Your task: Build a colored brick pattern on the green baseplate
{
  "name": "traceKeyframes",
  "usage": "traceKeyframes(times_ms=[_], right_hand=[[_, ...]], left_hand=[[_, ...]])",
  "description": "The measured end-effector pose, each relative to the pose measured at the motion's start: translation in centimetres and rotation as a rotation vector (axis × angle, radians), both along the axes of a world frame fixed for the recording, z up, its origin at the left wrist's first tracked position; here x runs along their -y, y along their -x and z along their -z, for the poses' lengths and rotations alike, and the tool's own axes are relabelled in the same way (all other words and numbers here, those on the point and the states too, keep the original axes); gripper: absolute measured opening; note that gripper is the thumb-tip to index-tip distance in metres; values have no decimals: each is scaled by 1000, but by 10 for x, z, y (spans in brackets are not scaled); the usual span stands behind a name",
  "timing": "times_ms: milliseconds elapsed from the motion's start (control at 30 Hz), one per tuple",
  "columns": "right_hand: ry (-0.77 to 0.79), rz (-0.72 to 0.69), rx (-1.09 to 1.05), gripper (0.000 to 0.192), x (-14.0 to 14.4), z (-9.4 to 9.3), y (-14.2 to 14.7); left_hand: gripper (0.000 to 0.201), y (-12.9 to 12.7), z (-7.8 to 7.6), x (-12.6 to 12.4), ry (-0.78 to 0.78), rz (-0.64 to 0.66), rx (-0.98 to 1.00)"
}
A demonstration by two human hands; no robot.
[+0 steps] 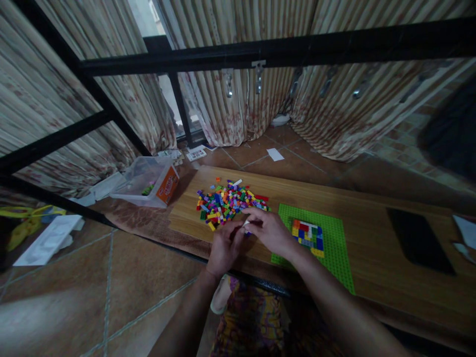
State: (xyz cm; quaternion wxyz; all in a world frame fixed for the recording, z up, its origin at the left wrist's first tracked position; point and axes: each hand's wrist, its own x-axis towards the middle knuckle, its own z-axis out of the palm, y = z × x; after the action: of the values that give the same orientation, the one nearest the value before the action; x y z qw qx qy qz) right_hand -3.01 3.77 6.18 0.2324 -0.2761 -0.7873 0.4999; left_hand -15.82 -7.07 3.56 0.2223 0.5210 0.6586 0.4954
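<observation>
A pile of small coloured bricks lies on a wooden table. To its right lies a green baseplate with a patch of joined bricks on it. My left hand and my right hand meet just below the pile, fingertips together. A small white piece shows between the fingers of both hands. Which hand grips it I cannot tell.
A clear plastic tub with an orange label lies tipped at the table's left end. A dark flat object rests on the table to the right. Black metal bars cross overhead. Curtains hang behind; papers lie on the tiled floor.
</observation>
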Motion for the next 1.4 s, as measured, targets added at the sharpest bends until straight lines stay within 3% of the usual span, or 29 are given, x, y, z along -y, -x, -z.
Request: traceKeyframes(times_ms=[67,167,300,700,900,1133,1400], right_hand=[[157,59,-87,36,0,2,-1],[412,234,-195,34,4,12,-2],[576,299,-198,38,16,22,-2],[569,220,-152,28,17,21,0],[660,233,-213,28,21,25,0],[894,217,-349,30,24,37,1],[885,262,-359,32,23,34,3]], left_hand=[[24,-5,-4,-2,41,14,220],[26,-13,-3,-3,86,-91,515],[28,-24,-1,-2,92,-189,695],[31,-17,-10,-7,209,-33,622],[30,-23,-8,-6,212,-65,756],[35,-23,-1,-8,209,-94,952],[34,-23,2,-12,216,-138,809]])
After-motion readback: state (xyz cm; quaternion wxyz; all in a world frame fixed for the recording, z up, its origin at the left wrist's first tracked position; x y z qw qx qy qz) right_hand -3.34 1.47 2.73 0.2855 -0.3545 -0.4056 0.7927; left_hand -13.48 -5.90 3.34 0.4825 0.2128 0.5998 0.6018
